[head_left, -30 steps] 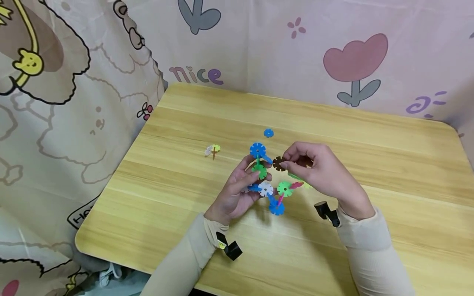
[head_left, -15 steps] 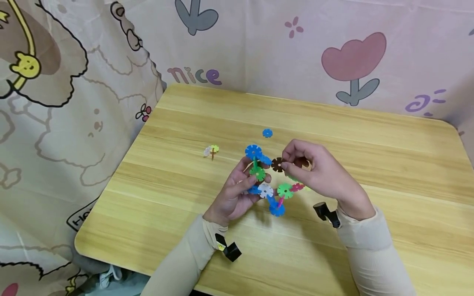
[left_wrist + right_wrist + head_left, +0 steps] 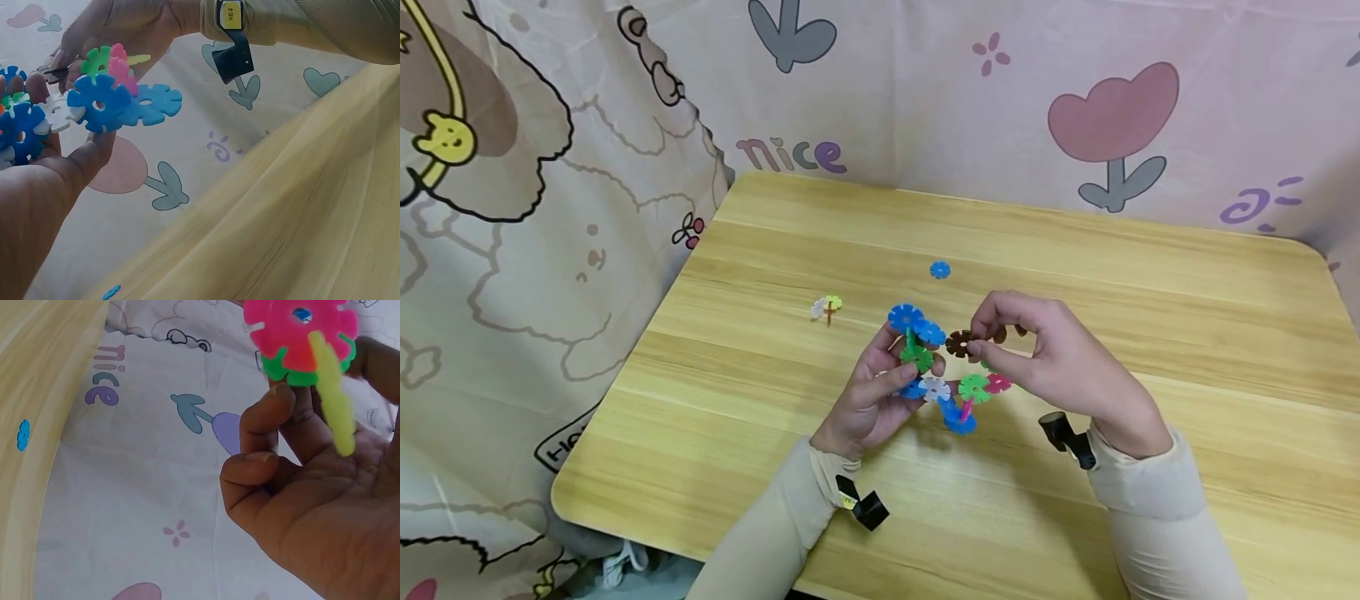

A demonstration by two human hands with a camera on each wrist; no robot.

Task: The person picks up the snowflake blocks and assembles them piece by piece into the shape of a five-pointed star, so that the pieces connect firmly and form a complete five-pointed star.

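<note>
Above the wooden table [image 3: 1075,275], my left hand [image 3: 880,392] grips a cluster of interlocked snowflake discs [image 3: 936,375]: blue, green, white and pink ones. The left wrist view shows the cluster's blue discs [image 3: 100,106] against my fingers. My right hand [image 3: 1037,350] pinches a brown disc [image 3: 958,342] at the cluster's upper right side. In the right wrist view a pink disc [image 3: 300,331], a green one behind it and a yellow-green disc seen edge-on [image 3: 331,394] stand just above my curled fingers [image 3: 269,437].
A loose blue disc [image 3: 940,269] lies on the table beyond the hands. A small joined pair of white and yellow discs [image 3: 827,307] lies to the left. Patterned cloth [image 3: 550,208] surrounds the table on the left and far sides.
Both hands and the cluster have shifted slightly downward and left. The brown disc stays pinched against the cluster.
</note>
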